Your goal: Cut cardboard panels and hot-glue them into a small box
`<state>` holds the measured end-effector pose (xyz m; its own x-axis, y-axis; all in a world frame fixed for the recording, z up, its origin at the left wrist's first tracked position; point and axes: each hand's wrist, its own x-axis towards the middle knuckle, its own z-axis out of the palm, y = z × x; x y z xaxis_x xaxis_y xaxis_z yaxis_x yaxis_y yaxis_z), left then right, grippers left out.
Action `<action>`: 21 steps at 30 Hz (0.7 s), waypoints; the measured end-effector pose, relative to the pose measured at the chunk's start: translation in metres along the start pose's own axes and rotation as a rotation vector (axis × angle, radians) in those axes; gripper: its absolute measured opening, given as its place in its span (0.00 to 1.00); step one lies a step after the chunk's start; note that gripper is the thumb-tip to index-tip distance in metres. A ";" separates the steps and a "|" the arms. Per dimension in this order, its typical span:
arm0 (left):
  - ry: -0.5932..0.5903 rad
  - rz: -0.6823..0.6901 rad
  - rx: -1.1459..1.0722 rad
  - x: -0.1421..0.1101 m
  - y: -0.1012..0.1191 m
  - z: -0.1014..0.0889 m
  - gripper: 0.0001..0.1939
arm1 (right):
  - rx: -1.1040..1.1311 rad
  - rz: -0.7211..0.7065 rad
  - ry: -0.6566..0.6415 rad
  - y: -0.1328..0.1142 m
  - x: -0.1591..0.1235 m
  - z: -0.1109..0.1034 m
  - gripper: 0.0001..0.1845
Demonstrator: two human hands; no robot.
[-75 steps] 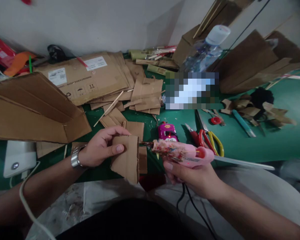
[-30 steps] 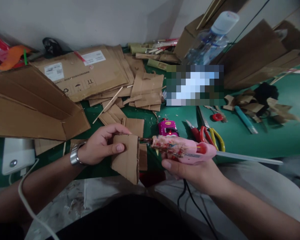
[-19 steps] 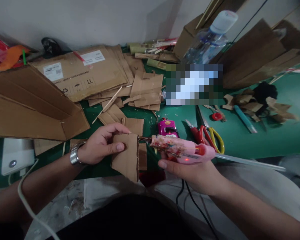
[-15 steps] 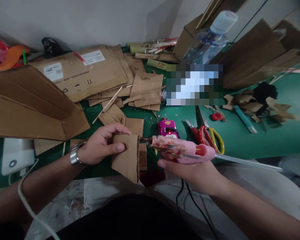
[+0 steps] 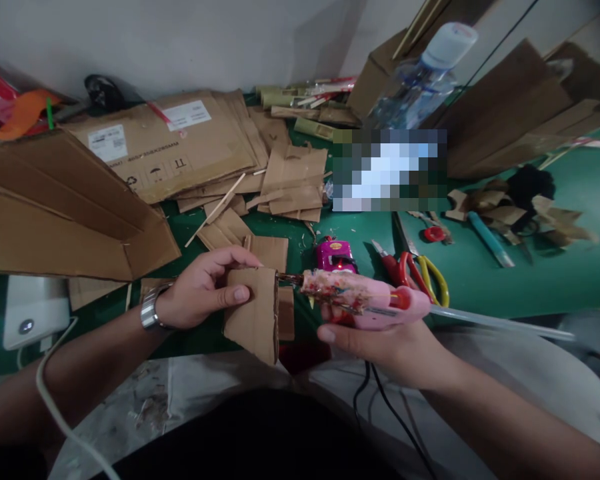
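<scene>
My left hand (image 5: 210, 287) grips a small folded cardboard piece (image 5: 254, 313), thumb on its front face and fingers behind it. A pink glue gun (image 5: 365, 300) lies in my right hand (image 5: 380, 347), its barrel crusted with old glue. The dark nozzle meets the right edge of the cardboard near its upper corner; whether it touches I cannot tell. From the back of the gun a long translucent glue stick (image 5: 505, 323) sticks out to the right. My right fingers are partly hidden under the gun.
Behind the gun sits a purple device (image 5: 335, 255) with a glowing light. Red-handled pliers (image 5: 393, 267) and yellow-red scissors (image 5: 425, 273) lie to its right. An open cardboard box (image 5: 70, 220), a white power bank (image 5: 35, 313) and a water bottle (image 5: 420, 80) stand around the green table (image 5: 480, 287).
The glue stick's rear end reaches slightly further right, and my right hand has shifted very slightly on the glue gun. My left hand and the cardboard stay in place.
</scene>
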<state>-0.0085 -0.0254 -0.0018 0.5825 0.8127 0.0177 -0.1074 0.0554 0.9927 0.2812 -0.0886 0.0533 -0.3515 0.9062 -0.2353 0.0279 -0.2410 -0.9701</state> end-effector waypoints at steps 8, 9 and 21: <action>0.010 -0.019 -0.003 -0.002 -0.002 -0.002 0.20 | -0.016 -0.036 0.023 0.002 0.000 -0.001 0.23; 0.009 -0.025 -0.009 -0.002 -0.002 -0.002 0.20 | -0.011 -0.033 0.028 0.002 0.000 -0.001 0.21; 0.003 -0.007 -0.038 -0.001 0.000 -0.001 0.18 | 0.078 0.006 0.028 -0.003 0.001 0.003 0.14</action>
<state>-0.0099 -0.0258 -0.0018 0.5807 0.8141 0.0107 -0.1341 0.0827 0.9875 0.2786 -0.0884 0.0561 -0.3256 0.9137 -0.2433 -0.0436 -0.2715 -0.9614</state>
